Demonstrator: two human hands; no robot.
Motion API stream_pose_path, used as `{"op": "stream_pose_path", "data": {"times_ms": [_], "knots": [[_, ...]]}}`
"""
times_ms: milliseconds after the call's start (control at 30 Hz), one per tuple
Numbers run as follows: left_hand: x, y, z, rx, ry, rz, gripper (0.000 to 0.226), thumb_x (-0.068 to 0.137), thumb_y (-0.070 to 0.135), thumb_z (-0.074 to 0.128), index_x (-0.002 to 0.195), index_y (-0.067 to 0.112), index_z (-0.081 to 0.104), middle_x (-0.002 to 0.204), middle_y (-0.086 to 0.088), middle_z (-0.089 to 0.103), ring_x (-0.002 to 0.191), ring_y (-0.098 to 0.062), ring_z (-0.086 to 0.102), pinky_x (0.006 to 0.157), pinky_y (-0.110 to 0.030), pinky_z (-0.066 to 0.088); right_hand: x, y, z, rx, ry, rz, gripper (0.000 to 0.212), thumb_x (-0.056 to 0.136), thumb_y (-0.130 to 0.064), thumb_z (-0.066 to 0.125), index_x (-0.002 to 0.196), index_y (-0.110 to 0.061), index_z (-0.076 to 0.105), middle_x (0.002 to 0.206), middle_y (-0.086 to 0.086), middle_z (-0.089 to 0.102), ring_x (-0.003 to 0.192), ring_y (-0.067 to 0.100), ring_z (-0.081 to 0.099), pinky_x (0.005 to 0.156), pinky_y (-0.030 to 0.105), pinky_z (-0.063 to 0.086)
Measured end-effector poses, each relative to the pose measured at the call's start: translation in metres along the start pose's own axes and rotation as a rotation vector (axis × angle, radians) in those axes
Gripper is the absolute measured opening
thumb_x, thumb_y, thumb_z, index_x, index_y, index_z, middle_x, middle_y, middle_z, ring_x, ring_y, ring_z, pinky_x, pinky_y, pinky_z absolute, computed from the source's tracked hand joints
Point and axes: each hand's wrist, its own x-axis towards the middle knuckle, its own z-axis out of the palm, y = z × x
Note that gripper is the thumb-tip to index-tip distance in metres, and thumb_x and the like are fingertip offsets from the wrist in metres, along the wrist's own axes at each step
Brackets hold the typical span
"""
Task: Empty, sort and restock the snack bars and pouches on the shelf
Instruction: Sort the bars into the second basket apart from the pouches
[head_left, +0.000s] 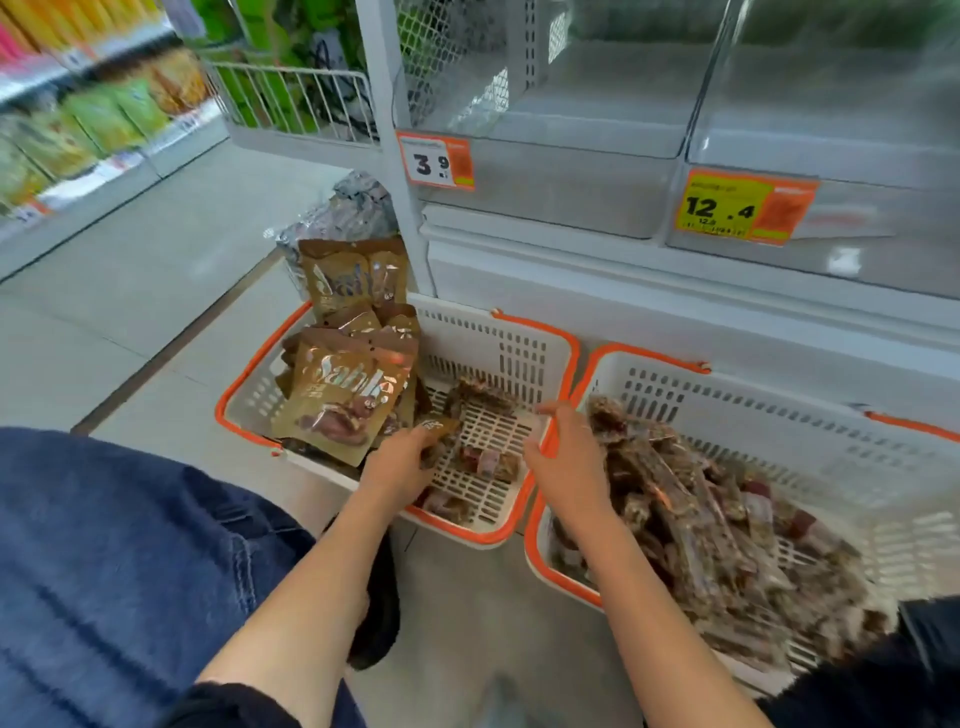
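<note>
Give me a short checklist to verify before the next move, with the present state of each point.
1. Shelf bins emptied: ok.
2. Pouches grouped at one end of the left basket: ok.
3. Snack bars all in the right basket: not ok, some remain in the left one.
4. Left hand grips a bar: ok.
5. Right hand holds something: cannot tell.

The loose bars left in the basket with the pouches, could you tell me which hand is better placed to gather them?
Left. The left hand is already inside that basket, beside the bars. The right hand hovers over the rim between baskets.
</note>
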Motion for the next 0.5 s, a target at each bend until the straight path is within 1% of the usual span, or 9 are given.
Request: {"op": "stream_pose_path", "data": {"times_ms": [33, 100, 167, 200, 233, 267, 333, 433, 500], "knots": [[0.009, -0.007, -0.002, 0.089, -0.008, 0.055, 0.048, 0.082, 0.025, 0.063, 0.128, 0.021, 0.05, 0.125, -0.005, 0.055, 0.115, -0.025, 0.052, 0.093, -0.039, 0.046, 0.005, 0.003, 0.006, 0.02, 0.004, 0.011, 0.037, 0.088, -0.01, 0.057, 0.124, -0.019, 0.05, 0.132, 0.003, 0.05, 0.124, 0.017, 0.045, 0.094, 0.019, 0.031], [0.035, -0.019, -0.008, 0.276, -0.053, 0.162, 0.065, 0.082, 0.034, 0.065, 0.14, 0.025, 0.037, 0.14, -0.003, 0.043, 0.129, -0.026, 0.041, 0.104, -0.044, 0.037, 0.023, 0.008, 0.02, 0.028, -0.004, 0.028, 0.037, 0.088, -0.012, 0.058, 0.124, -0.018, 0.049, 0.132, 0.003, 0.051, 0.123, 0.017, 0.046, 0.096, 0.021, 0.033], [0.065, -0.027, -0.014, 0.525, -0.16, 0.289, 0.078, 0.084, 0.041, 0.063, 0.148, 0.027, 0.021, 0.155, -0.003, 0.024, 0.143, -0.027, 0.02, 0.115, -0.052, 0.018, 0.048, 0.012, 0.036, 0.0, -0.064, 0.059, 0.039, 0.089, -0.013, 0.058, 0.126, -0.018, 0.048, 0.13, 0.004, 0.051, 0.117, 0.015, 0.048, 0.09, 0.021, 0.036], [0.079, -0.028, -0.015, 0.674, -0.204, 0.388, 0.081, 0.086, 0.044, 0.06, 0.15, 0.027, 0.014, 0.158, -0.004, 0.015, 0.146, -0.028, 0.01, 0.116, -0.055, 0.008, 0.06, 0.015, 0.044, -0.014, -0.104, 0.083, 0.039, 0.088, -0.013, 0.058, 0.126, -0.018, 0.048, 0.128, 0.004, 0.051, 0.114, 0.014, 0.049, 0.087, 0.02, 0.036], [0.091, -0.028, -0.013, 0.798, -0.242, 0.504, 0.082, 0.088, 0.045, 0.057, 0.151, 0.028, 0.008, 0.16, -0.005, 0.009, 0.146, -0.031, 0.003, 0.115, -0.059, 0.002, 0.073, 0.019, 0.053, -0.034, -0.14, 0.105, 0.04, 0.088, -0.013, 0.059, 0.126, -0.018, 0.048, 0.127, 0.004, 0.052, 0.114, 0.015, 0.05, 0.087, 0.021, 0.036], [0.101, -0.028, -0.009, 0.877, -0.284, 0.611, 0.081, 0.089, 0.046, 0.054, 0.151, 0.03, 0.005, 0.16, -0.006, 0.004, 0.146, -0.034, -0.001, 0.111, -0.064, -0.003, 0.086, 0.024, 0.063, -0.062, -0.171, 0.123, 0.04, 0.087, -0.014, 0.06, 0.126, -0.017, 0.047, 0.128, 0.004, 0.052, 0.117, 0.017, 0.05, 0.09, 0.024, 0.037], [0.111, -0.026, 0.002, 0.93, -0.368, 0.721, 0.077, 0.089, 0.053, 0.05, 0.15, 0.037, 0.006, 0.16, -0.009, -0.005, 0.144, -0.041, -0.009, 0.104, -0.071, -0.011, 0.104, 0.033, 0.078, -0.127, -0.224, 0.168, 0.043, 0.088, -0.017, 0.061, 0.128, -0.019, 0.045, 0.131, 0.002, 0.051, 0.119, 0.019, 0.05, 0.095, 0.027, 0.039], [0.129, -0.028, 0.012, 0.92, -0.466, 0.737, 0.073, 0.084, 0.069, 0.04, 0.148, 0.043, 0.014, 0.158, -0.012, -0.016, 0.139, -0.046, -0.023, 0.096, -0.074, -0.023, 0.136, 0.049, 0.109, -0.172, -0.277, 0.269, 0.045, 0.089, -0.02, 0.061, 0.13, -0.021, 0.042, 0.134, 0.005, 0.048, 0.115, 0.022, 0.053, 0.09, 0.029, 0.043], [0.133, -0.025, 0.016, 0.954, -0.51, 0.706, 0.077, 0.082, 0.071, 0.043, 0.148, 0.041, 0.016, 0.156, -0.015, -0.019, 0.137, -0.047, -0.026, 0.091, -0.072, -0.027, 0.148, 0.059, 0.128, -0.152, -0.295, 0.326, 0.045, 0.089, -0.02, 0.062, 0.13, -0.02, 0.043, 0.134, 0.007, 0.048, 0.112, 0.023, 0.055, 0.086, 0.028, 0.043]]}}
